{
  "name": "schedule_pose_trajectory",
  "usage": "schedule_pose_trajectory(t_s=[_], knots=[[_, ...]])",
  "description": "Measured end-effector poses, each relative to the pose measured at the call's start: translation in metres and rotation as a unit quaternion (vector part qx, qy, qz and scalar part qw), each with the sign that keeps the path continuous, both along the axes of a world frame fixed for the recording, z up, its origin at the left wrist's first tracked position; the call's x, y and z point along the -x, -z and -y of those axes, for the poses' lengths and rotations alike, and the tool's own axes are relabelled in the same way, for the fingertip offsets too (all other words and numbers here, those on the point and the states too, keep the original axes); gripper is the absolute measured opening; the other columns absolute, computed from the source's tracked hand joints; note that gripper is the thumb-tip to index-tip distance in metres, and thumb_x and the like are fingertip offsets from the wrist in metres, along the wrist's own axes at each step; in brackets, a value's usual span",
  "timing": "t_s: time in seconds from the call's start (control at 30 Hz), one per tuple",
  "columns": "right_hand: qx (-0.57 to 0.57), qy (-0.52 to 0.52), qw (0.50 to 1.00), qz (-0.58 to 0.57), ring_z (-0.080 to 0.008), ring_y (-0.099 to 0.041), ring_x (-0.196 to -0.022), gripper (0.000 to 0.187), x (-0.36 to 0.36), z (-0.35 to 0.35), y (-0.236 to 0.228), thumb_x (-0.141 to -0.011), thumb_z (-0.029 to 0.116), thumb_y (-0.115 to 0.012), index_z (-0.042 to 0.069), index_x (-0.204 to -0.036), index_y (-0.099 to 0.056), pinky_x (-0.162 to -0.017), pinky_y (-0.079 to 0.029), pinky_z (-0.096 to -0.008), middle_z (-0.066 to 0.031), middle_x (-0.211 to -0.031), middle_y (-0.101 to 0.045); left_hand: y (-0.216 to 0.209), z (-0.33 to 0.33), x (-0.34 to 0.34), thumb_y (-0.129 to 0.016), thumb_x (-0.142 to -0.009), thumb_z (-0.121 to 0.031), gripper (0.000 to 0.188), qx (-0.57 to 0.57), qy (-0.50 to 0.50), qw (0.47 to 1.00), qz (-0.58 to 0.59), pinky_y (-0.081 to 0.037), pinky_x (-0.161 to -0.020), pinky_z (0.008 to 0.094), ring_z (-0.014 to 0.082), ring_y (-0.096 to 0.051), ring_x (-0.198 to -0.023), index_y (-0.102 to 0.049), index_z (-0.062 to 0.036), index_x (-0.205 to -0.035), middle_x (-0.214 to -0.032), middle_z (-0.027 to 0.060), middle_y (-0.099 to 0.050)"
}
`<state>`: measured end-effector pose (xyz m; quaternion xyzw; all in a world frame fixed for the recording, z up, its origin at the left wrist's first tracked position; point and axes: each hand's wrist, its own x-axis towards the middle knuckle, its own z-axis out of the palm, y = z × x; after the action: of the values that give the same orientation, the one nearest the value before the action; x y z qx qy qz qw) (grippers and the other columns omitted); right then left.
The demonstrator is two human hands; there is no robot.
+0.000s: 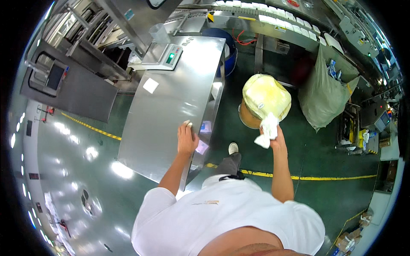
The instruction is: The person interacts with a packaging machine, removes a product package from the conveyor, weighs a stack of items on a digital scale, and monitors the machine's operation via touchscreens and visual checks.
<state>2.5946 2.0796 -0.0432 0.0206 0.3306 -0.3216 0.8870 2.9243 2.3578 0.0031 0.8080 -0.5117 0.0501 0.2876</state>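
Observation:
My left hand (187, 137) rests at the right edge of a steel table (166, 102), fingers curled. A small white bit shows at its fingertips, too small to name. My right hand (277, 140) is closed around a crumpled white cloth (268, 130), which hangs loosely. Just beyond that cloth stands a bulky pale yellow bag (267, 96) on or in a round brown container (249, 116). A flat white square (150, 85) lies on the table, left of centre. Behind it is a digital scale (162, 56) with a lit green display.
A clear plastic jug (159, 33) stands on the scale. Behind the table is a blue bin (230, 53). A conveyor (273, 23) with rows of white packs runs across the back. A large grey-green sack (324, 91) stands at right. Yellow lines mark the green floor (324, 158).

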Motion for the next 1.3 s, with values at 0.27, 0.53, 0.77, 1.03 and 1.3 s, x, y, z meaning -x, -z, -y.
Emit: schedule_pose_trajectory(t_s=[0.27, 0.53, 0.77, 1.03, 1.3], knots=[[0.035, -0.076, 0.996, 0.026, -0.0303, -0.068, -0.093, 0.035, -0.109, 0.168, -0.006, -0.099, 0.036, -0.058, 0.008, -0.116, -0.066, -0.078, -0.058, -0.0479, -0.0106, -0.106, -0.071, -0.005, 0.019, 0.001, -0.062, -0.079, -0.006, 0.045, -0.036, -0.038, 0.998, -0.039, -0.038, -0.104, 0.0502, 0.0424, -0.047, -0.120, -0.052, -0.0014, -0.122, -0.132, 0.0205, -0.051], [0.118, -0.155, 0.980, 0.045, -0.0278, -0.069, -0.088, 0.033, -0.277, 0.379, 0.014, -0.099, 0.038, -0.057, 0.010, -0.111, -0.067, -0.076, -0.058, -0.0445, -0.0095, -0.100, -0.072, 0.017, 0.055, 0.000, -0.057, -0.083, -0.001, 0.038, 0.086, -0.234, 0.959, -0.136, -0.044, -0.096, 0.0434, 0.0354, -0.051, -0.112, -0.052, 0.0001, -0.121, -0.128, 0.0195, -0.047], [0.110, -0.236, 0.965, 0.040, -0.0271, -0.069, -0.092, 0.029, -0.451, 0.548, 0.081, -0.097, 0.035, -0.062, 0.009, -0.110, -0.067, -0.079, -0.058, -0.0456, -0.0086, -0.100, -0.072, 0.005, 0.094, -0.012, -0.055, -0.087, -0.004, 0.036, 0.056, -0.400, 0.889, -0.214, -0.041, -0.095, 0.0445, 0.0326, -0.047, -0.112, -0.052, 0.0004, -0.122, -0.123, 0.0193, -0.046], [0.135, -0.477, 0.862, -0.105, -0.0192, -0.070, -0.088, 0.024, -0.646, 0.574, 0.162, -0.099, 0.028, -0.060, 0.008, -0.112, -0.065, -0.080, -0.059, -0.0365, -0.0059, -0.099, -0.072, 0.035, 0.139, -0.028, -0.052, -0.087, -0.011, 0.032, -0.011, -0.579, 0.812, -0.069, -0.037, -0.096, 0.0487, 0.0366, -0.045, -0.111, -0.050, 0.0017, -0.116, -0.116, 0.0205, -0.048], [0.218, -0.560, 0.710, -0.367, -0.0307, -0.063, -0.108, 0.042, -0.747, 0.614, 0.337, -0.097, 0.037, -0.059, 0.005, -0.123, -0.060, -0.083, -0.055, -0.0486, -0.0169, -0.120, -0.065, 0.024, 0.144, -0.072, -0.048, -0.089, -0.017, 0.033, -0.086, -0.574, 0.814, 0.002, -0.037, -0.094, 0.0510, 0.0374, -0.045, -0.106, -0.048, 0.0032, -0.115, -0.115, 0.0231, -0.047]])
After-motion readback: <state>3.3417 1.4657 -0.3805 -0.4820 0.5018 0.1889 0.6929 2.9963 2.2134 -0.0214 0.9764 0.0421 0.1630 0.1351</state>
